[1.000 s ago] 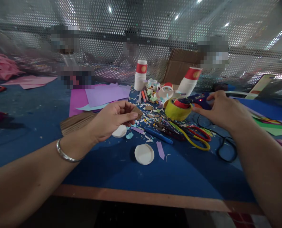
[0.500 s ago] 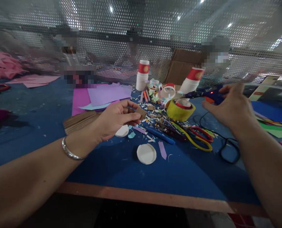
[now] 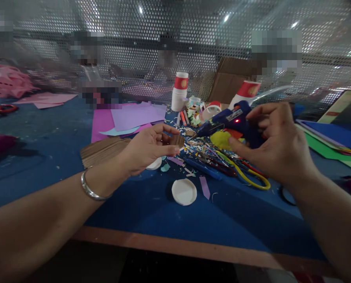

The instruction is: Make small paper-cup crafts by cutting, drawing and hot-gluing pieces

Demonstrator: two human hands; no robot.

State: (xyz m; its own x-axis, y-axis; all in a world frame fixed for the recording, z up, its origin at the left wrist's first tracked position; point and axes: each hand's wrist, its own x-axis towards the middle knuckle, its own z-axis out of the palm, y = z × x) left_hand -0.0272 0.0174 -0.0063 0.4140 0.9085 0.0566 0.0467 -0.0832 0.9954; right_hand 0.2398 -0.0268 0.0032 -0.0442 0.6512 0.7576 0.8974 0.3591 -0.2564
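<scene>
My left hand [image 3: 147, 148] pinches a small brown cardboard piece [image 3: 175, 140] between thumb and fingers, above the blue table [image 3: 134, 208]. My right hand [image 3: 277, 143] grips a blue hot glue gun [image 3: 231, 121] with a red light on; its nozzle points left at the cardboard piece, a short gap away. A yellow tape roll [image 3: 219, 139] shows partly behind the gun. Two white paper discs lie below my hands, one disc [image 3: 184, 192] in the open and one disc [image 3: 155, 164] half under my left hand.
Red and yellow scissors [image 3: 246, 173], a blue pen [image 3: 203, 169] and paper scraps litter the middle. Stacked paper cups [image 3: 180, 91], purple paper sheets [image 3: 134, 116], a cardboard stack [image 3: 103, 149] and coloured sheets [image 3: 335, 141] surround them. A perforated screen stands behind; people sit beyond it.
My right hand lifted the glue gun from beside the tape roll and swung it left toward the cardboard piece. My left hand stayed nearly in place with the piece.
</scene>
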